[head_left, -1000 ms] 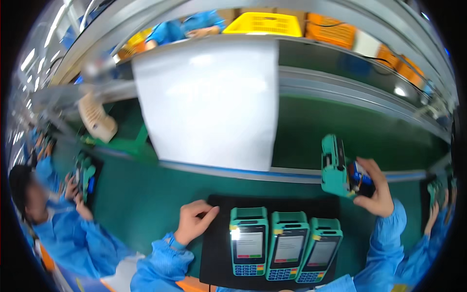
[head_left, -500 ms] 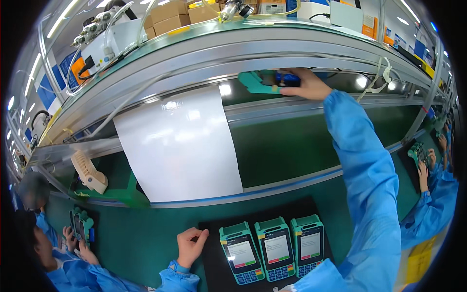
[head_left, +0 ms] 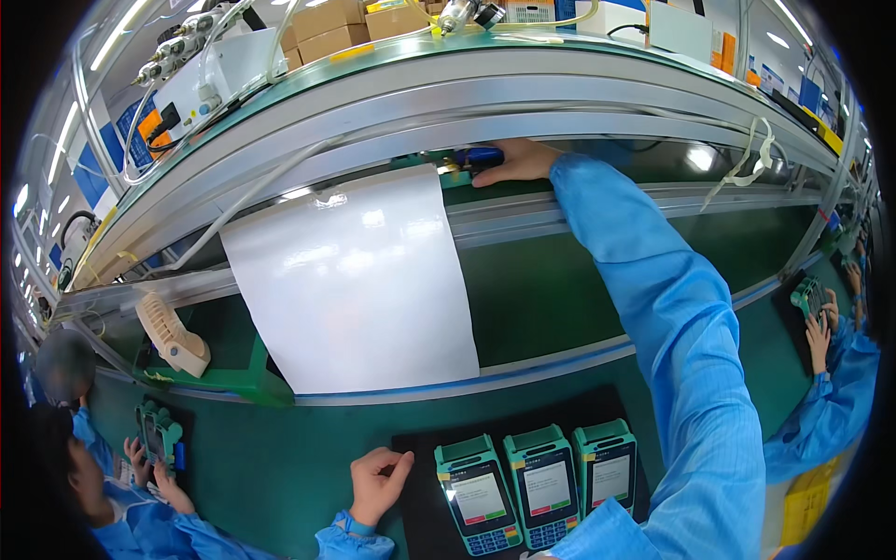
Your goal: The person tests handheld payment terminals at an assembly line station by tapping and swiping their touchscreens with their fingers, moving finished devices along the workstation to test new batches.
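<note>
High up, my right hand (head_left: pixel 519 161) reaches in under the upper rail, its thumb and fingers closed round the dark blue end of a teal card payment terminal (head_left: pixel 455 177). The terminal's far part is hidden behind the top of a white sheet and the rail. Low in the middle, my left hand (head_left: pixel 377 483) is loosely curled with nothing in it. Beside it on a black mat (head_left: pixel 411 446) stand three teal card payment terminals, the left (head_left: pixel 481 497), the middle (head_left: pixel 546 487) and the right (head_left: pixel 611 471), screens lit. My right sleeve overlaps their lower right side.
A white sheet (head_left: pixel 350 289) hangs from the metal rail (head_left: pixel 523 219). On the left, a beige cradle-like part (head_left: pixel 173 334) rests by a green tray (head_left: pixel 271 385). Co-workers in blue sleeves hold teal devices at the left (head_left: pixel 157 434) and right (head_left: pixel 810 297).
My right hand has moved left along the shelf with the teal terminal, which is now partly hidden behind the sheet's top. My left hand stays curled beside the mat.
</note>
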`<action>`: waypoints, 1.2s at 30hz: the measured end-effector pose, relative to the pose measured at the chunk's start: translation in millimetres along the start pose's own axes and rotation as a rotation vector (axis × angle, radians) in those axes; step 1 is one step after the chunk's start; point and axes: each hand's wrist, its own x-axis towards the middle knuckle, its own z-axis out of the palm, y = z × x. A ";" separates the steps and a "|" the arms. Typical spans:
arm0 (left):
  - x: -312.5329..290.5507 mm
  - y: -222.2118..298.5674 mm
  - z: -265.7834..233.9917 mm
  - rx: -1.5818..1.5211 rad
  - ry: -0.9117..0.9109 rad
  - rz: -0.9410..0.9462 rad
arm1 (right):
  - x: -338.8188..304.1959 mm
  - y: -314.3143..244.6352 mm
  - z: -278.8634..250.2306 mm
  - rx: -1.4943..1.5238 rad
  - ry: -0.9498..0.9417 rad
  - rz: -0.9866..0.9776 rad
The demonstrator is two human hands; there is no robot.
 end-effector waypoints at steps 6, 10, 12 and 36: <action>-1.3 4.6 -0.2 -0.001 -0.001 0.003 | -16.8 -40.1 -6.9 -0.128 0.076 0.168; -10.3 5.8 -0.1 0.021 -0.014 0.011 | -65.6 -51.8 -22.8 -0.011 0.259 0.205; -9.0 7.4 1.2 0.039 -0.025 0.048 | -112.0 -46.5 -20.2 0.043 0.422 0.054; -73.8 43.8 20.0 0.350 0.138 -0.129 | -425.8 -224.8 220.2 0.697 0.682 0.604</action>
